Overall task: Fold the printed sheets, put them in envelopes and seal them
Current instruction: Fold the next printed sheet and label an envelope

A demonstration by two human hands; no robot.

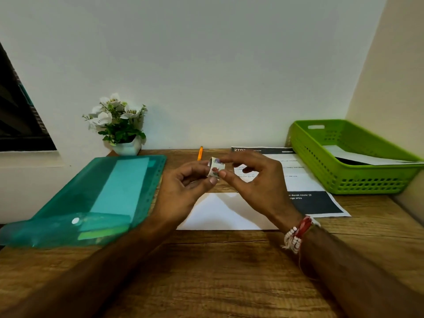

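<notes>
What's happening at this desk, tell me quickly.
A person holds a small patterned tape roll above the wooden desk, gripped between the left hand and the right hand, apparently picking at its end. A white envelope lies flat beneath the hands, not yet taped. Printed sheets lie to the right beside a green basket that holds paper. A teal folder rests on the left.

A white envelope [227, 214] lies flat on the wooden surface [206, 271], its blank face up. Just beyond and to its right lies a printed sheet [305, 180], unfolded and flat, with dark bands top and bottom. Above the envelope is a small patterned tape roll [216, 169], held on edge
</notes>
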